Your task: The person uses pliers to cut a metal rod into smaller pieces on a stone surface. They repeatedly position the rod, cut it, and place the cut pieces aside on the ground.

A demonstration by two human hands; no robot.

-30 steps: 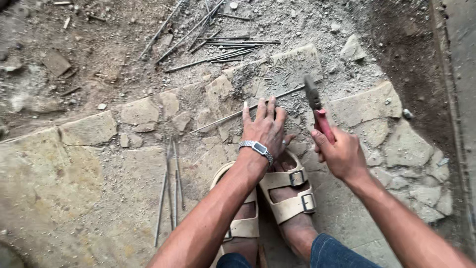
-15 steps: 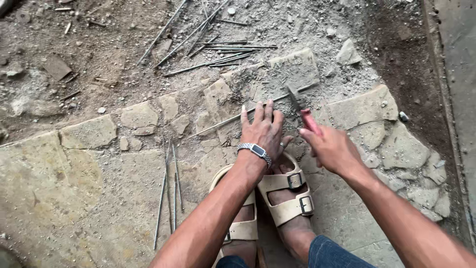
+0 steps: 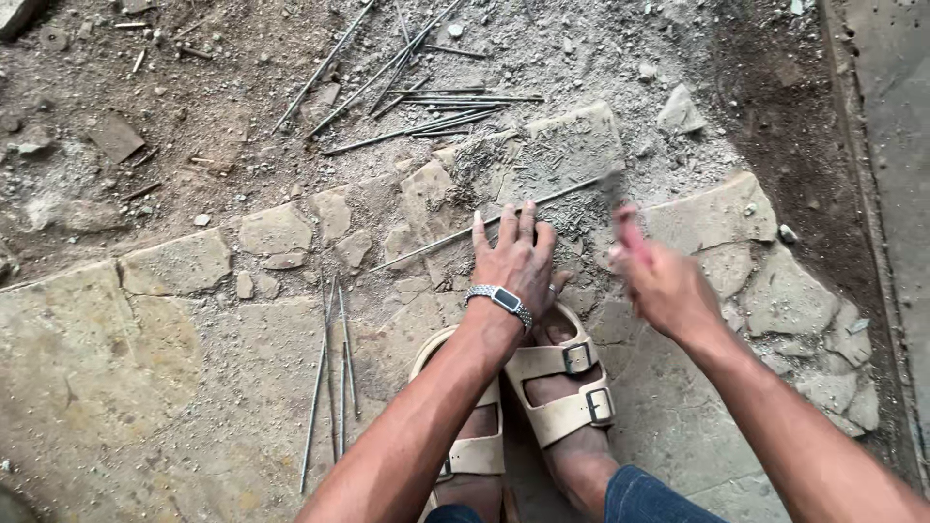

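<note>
Risk: hammer (image 3: 620, 218) may hit fingers (image 3: 528, 223) | left hand (image 3: 518, 261) flat, pressing rod (image 3: 484, 228) on broken slab (image 3: 562, 155) near its far edge | right hand (image 3: 664, 286) closed on blurred hammer | rod may spring away.

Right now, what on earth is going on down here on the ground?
A person crouches over cracked stone slabs. The left hand lies flat, pinning a long thin metal rod against the stone. The right hand grips a red-handled hammer, blurred in mid-swing beside the rod. More rods lie scattered in the dirt beyond, and a few beside the beige sandals.
</note>
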